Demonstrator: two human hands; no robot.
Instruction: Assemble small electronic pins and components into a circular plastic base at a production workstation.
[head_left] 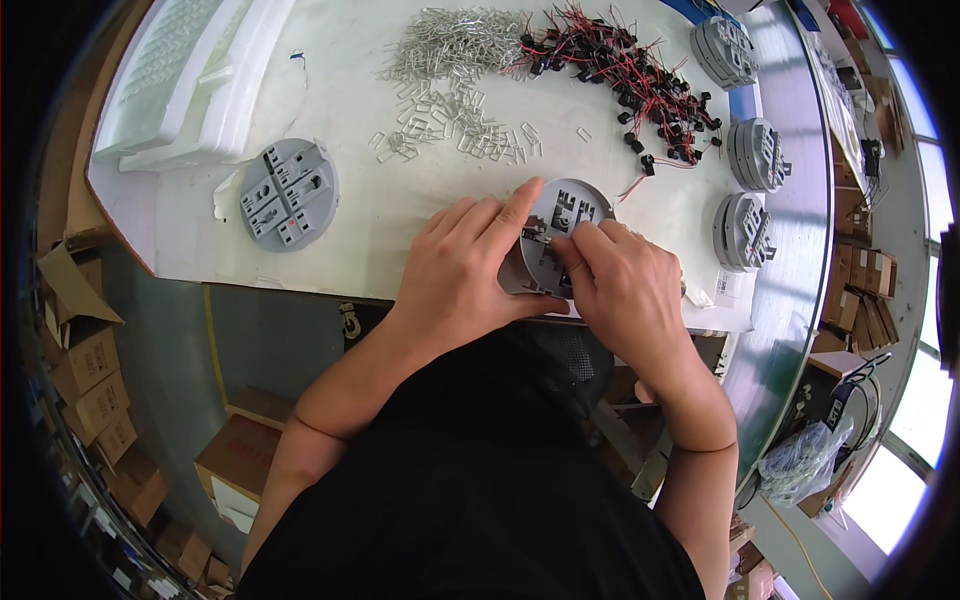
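Observation:
At the table's front edge, my left hand grips a round grey plastic housing by its rim, with the thumb below and the fingers along the far left side. The housing is tilted, and its moulded slots face up. My right hand is closed, its thumb and forefinger pinched together inside the housing near the middle. Whatever sits between those fingertips is hidden. Another round grey housing, with raised blocks and a cross-shaped channel, lies on the table to the left.
Beyond my hands lie a heap of U-shaped metal pieces and a pile of small black parts with red wires. Stacked grey housings line the right edge. White foam trays occupy the far left. Cardboard boxes stand below the table.

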